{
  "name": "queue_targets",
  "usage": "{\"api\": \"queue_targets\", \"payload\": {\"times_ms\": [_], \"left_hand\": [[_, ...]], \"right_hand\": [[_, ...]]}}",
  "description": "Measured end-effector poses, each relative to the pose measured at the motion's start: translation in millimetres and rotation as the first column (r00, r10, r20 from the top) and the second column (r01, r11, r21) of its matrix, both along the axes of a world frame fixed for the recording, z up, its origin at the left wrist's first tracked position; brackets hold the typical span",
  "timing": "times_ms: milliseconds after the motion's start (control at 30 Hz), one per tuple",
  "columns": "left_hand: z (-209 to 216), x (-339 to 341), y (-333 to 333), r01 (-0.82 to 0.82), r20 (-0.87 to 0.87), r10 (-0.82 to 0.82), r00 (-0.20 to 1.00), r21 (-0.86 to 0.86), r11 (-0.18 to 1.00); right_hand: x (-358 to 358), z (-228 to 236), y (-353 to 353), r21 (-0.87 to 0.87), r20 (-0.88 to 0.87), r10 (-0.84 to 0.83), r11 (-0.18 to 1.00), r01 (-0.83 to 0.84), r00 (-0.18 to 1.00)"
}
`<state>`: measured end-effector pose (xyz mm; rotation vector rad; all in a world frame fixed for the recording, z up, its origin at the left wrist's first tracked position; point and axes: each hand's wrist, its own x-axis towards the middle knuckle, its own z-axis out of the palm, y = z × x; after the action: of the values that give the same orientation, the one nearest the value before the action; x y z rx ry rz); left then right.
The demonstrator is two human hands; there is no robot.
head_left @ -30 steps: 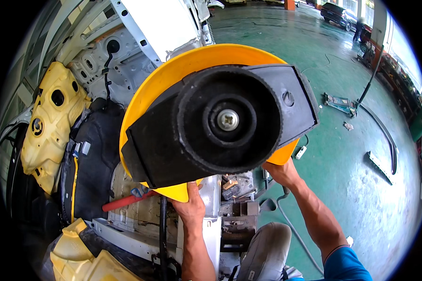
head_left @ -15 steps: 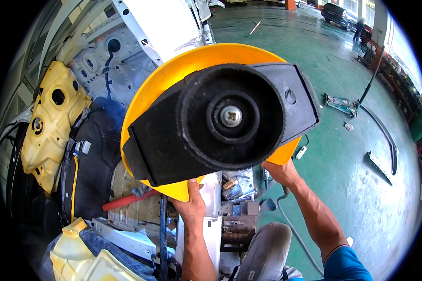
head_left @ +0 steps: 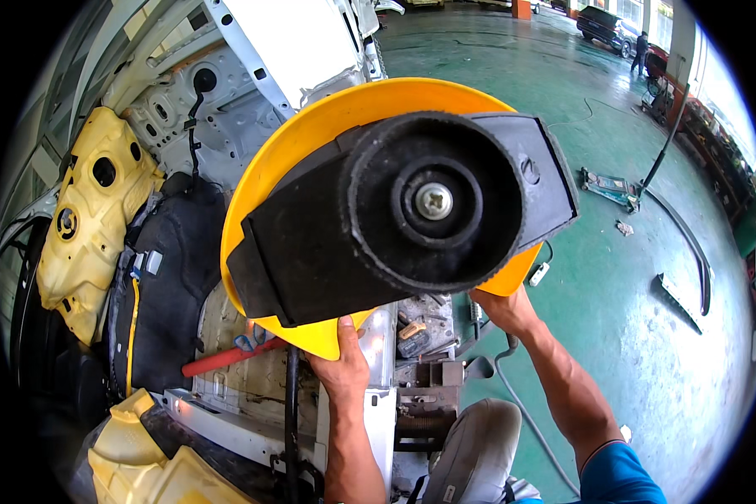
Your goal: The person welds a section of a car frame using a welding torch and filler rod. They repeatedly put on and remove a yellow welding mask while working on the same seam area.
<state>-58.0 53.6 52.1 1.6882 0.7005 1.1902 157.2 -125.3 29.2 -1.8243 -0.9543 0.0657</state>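
A yellow curved shell [head_left: 395, 94] fills the middle of the view, close to me; its exact kind is unclear. In front of it, a black part [head_left: 311, 244] with a round, hollow cup and a cross-head screw [head_left: 433, 202] at its centre hides much of the shell. My left hand [head_left: 342, 370] grips the shell's lower left edge, thumb up on the yellow face. At the lower right edge my right hand [head_left: 506, 311] is closed on the same shell, its fingers partly hidden behind it. Both forearms come up from below.
A stripped car body [head_left: 294, 50] with yellow foam blocks [head_left: 101, 210] and a black liner [head_left: 172, 260] lies left. A red tube [head_left: 227, 359] sits low there. Tools [head_left: 416, 336] lie below the shell. Right are a floor jack [head_left: 611, 189] and a grey hose [head_left: 521, 395].
The black part's cup and screw have shifted slightly right and up. The yellow shell's left edge has moved a little right. A blue cast over the car body is gone. Both hands keep their hold.
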Motion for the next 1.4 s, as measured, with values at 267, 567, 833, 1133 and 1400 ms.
{"api": "queue_targets", "payload": {"times_ms": [267,567,833,1133,1400], "left_hand": [[9,3,-6,0.019,0.032,-0.018,0.999,-0.059,0.998],[9,2,-7,0.003,0.023,-0.001,1.0,-0.085,0.996],[11,4,-8,-0.006,0.04,0.009,0.999,-0.077,0.997],[9,2,-6,-0.013,-0.014,0.012,1.0,-0.055,0.998],[5,0,-2,0.023,-0.001,-0.023,1.0,-0.071,0.997]], "right_hand": [[7,-11,3,0.029,0.075,0.04,0.999,-0.042,0.996],[1,-2,-3,-0.001,-0.034,-0.012,1.0,0.011,0.999],[1,3,-2,-0.023,-0.014,0.006,1.0,-0.007,1.0],[1,-1,-2,-0.045,-0.029,0.009,0.999,-0.011,1.0],[3,-1,0,-0.014,0.012,0.036,0.999,-0.036,0.999]]}}
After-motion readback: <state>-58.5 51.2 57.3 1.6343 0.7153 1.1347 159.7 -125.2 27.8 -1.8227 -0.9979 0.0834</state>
